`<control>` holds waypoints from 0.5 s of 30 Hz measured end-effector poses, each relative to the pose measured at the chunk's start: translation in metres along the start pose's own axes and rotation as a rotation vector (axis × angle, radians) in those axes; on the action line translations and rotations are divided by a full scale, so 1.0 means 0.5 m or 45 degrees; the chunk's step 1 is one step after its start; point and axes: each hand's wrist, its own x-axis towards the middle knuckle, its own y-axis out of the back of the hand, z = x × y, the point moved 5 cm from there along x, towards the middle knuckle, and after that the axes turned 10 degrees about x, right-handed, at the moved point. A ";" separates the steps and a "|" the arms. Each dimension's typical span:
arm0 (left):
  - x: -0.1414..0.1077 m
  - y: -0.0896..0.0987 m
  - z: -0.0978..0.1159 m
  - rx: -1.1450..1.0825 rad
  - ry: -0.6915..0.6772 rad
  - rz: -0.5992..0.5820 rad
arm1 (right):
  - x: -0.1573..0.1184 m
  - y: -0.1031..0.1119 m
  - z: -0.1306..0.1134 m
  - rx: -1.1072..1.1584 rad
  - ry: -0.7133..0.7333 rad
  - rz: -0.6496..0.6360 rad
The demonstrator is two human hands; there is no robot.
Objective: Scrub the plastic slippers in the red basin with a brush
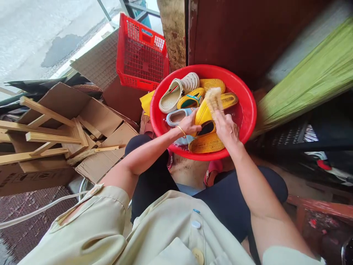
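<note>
My left hand (191,124) is closed around a yellow clog (203,113), held over a red basin (249,106). In my right hand (226,129) is a scrub brush (213,98) with pale bristles, which lies against the clog's side. My fingers cover the brush's handle. More footwear fills the basin: a cream clog (168,101), a light blue shoe (176,117) beside my left hand, and several yellow shoes. One yellow sole (206,143) faces up at the near rim. Some water shows at the basin's right side.
Behind the basin on the left a red plastic crate (143,55) lies tilted. Cardboard boxes (107,147) and wooden pieces (55,138) are piled at the left. Green cloth (306,73) hangs at the right, above a dark crate (289,138). My knees flank the basin.
</note>
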 end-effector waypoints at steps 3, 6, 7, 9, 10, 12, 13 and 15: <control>-0.010 0.006 0.009 0.041 0.032 -0.011 | 0.017 0.010 0.029 0.026 -0.121 0.026; -0.003 0.012 -0.011 -0.058 0.095 0.044 | -0.005 -0.014 -0.009 0.030 0.012 -0.018; 0.001 0.013 -0.019 -0.129 0.111 0.068 | -0.015 -0.025 -0.026 0.025 0.067 -0.048; 0.010 0.014 -0.032 -0.330 0.129 0.107 | -0.026 -0.041 -0.046 0.005 0.109 -0.092; 0.014 0.014 -0.036 -0.452 0.140 0.128 | -0.025 -0.040 -0.045 0.005 0.089 -0.086; 0.018 0.016 -0.038 -0.721 0.182 0.166 | -0.017 -0.018 -0.025 0.043 0.000 -0.004; 0.020 0.017 -0.037 -0.857 0.210 0.178 | -0.013 0.000 -0.011 0.091 -0.034 0.059; 0.021 0.021 -0.032 -1.098 0.263 0.185 | -0.017 0.040 0.007 0.247 -0.035 0.172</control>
